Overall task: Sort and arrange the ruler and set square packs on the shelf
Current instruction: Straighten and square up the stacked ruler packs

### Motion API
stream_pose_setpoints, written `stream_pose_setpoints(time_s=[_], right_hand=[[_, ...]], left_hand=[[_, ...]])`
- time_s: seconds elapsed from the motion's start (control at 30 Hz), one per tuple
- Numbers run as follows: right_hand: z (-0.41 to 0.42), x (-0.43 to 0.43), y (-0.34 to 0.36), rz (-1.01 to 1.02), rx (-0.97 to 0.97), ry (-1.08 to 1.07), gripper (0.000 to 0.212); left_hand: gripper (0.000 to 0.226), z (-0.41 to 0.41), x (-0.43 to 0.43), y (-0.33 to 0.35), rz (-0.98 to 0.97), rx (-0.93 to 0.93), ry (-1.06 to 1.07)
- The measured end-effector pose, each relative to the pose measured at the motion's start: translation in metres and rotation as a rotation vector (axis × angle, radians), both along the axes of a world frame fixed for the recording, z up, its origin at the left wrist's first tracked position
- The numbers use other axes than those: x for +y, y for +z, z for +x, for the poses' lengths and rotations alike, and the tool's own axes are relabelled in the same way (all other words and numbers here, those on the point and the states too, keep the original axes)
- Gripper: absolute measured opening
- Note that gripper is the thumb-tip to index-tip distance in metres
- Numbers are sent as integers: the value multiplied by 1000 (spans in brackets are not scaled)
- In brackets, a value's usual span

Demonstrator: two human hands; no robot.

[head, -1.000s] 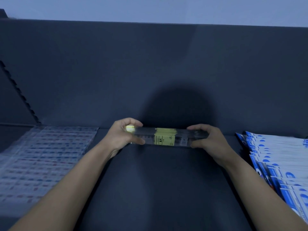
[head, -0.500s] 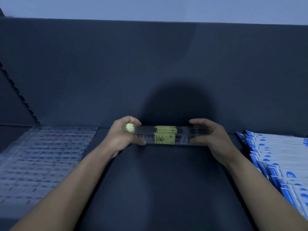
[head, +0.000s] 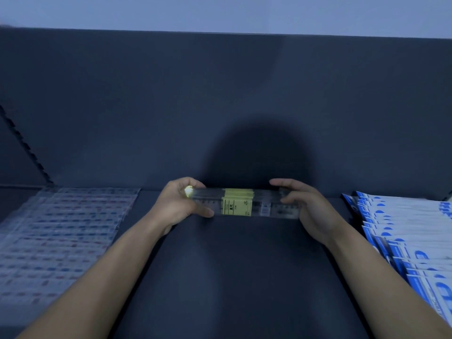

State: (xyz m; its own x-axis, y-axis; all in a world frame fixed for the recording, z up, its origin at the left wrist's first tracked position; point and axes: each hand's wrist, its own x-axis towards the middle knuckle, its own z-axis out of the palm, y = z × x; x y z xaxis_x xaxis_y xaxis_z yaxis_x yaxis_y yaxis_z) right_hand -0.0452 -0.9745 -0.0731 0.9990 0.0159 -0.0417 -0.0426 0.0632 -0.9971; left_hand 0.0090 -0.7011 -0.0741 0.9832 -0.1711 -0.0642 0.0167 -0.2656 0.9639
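Ruler pack (head: pixel 241 206) held at both ends, mid-shelf, close to the back panel (head: pixel 220 106).

Pack: a long, narrow bundle of clear, glossy plastic with a pale yellow paper label round its middle, lying crosswise with its face tilted toward the camera. I cannot tell whether it touches the matte dark shelf (head: pixel 220 277). Left hand (head: pixel 176 206) grips the left end, fingers curled over the top edge and thumb along the lower edge. Right hand (head: pixel 310 211) clasps the right end, fingers arched over the top and thumb on the front face. Clear flat packs (head: pixel 61 236) lie to the left, overlapping blue-and-white packs (head: pixel 411 236) to the right.
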Motion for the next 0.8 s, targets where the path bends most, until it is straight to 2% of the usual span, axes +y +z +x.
stream_pose_setpoints(time_s=[0.23, 0.3, 0.33, 0.4, 0.47, 0.53, 0.67, 0.8], right_hand=[[0, 2, 0, 37, 5, 43, 40], [0, 2, 0, -19, -6, 39, 37], [0, 2, -2, -109, -32, 21, 34], [-1, 2, -5, -398, -127, -20, 30], [-1, 3, -8, -631, -225, -28, 41], [-2, 3, -9, -682, -272, -23, 45], [-1, 1, -3, -731, -298, 13, 34], [-4, -4, 6, -693, -269, 66, 33]], left_hand=[[52, 0, -3, -7, -6, -45, 53], [49, 1, -2, -7, 41, -77, 54], [47, 1, -2, -7, 73, -96, 48], [45, 1, -1, -4, 167, -149, 38], [43, -1, 0, 1, 299, -221, 37], [43, -3, 4, 5, 451, -296, 7], [42, -5, 10, 11, 812, -481, -82], [47, -4, 13, 12, 892, -611, -155]])
